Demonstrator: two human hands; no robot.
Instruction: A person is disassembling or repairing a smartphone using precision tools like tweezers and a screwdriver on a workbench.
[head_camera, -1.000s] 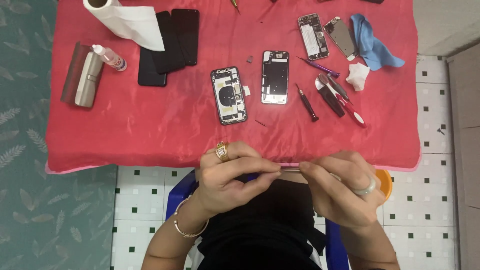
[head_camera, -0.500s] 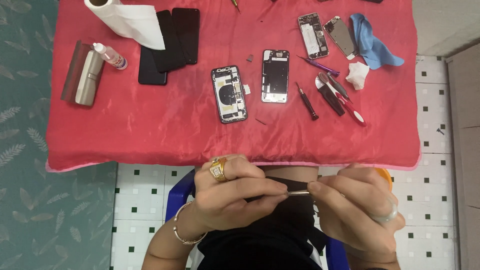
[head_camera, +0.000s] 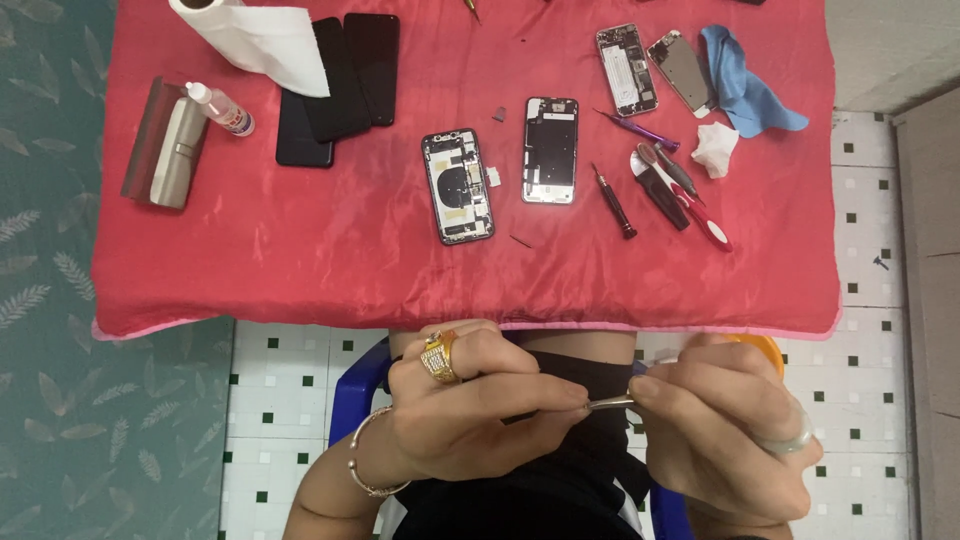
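Note:
My left hand (head_camera: 465, 410), with a gold ring and a bracelet, and my right hand (head_camera: 725, 435) meet over my lap, below the table's front edge. Both pinch a thin metal tool (head_camera: 612, 403), likely tweezers, between their fingertips. What the tool's tip holds is too small to tell. On the red cloth (head_camera: 300, 260) lie an opened phone body (head_camera: 458, 186) and a second opened phone frame (head_camera: 550, 150), side by side at the centre. Neither hand touches them.
Screwdrivers (head_camera: 612, 201) and red and black tools (head_camera: 680, 195) lie right of the phones. At the back right are another opened phone (head_camera: 627, 69), a blue cloth (head_camera: 745, 90) and a white wad (head_camera: 714, 148). Dark phone screens (head_camera: 340, 85), a paper roll (head_camera: 255, 35), a small bottle (head_camera: 220, 108) and a grey case (head_camera: 175, 150) sit left. Tiled floor below.
Both hands have drawn back from the table's edge toward my lap, still joined on the thin metal tool. Nothing on the cloth has moved.

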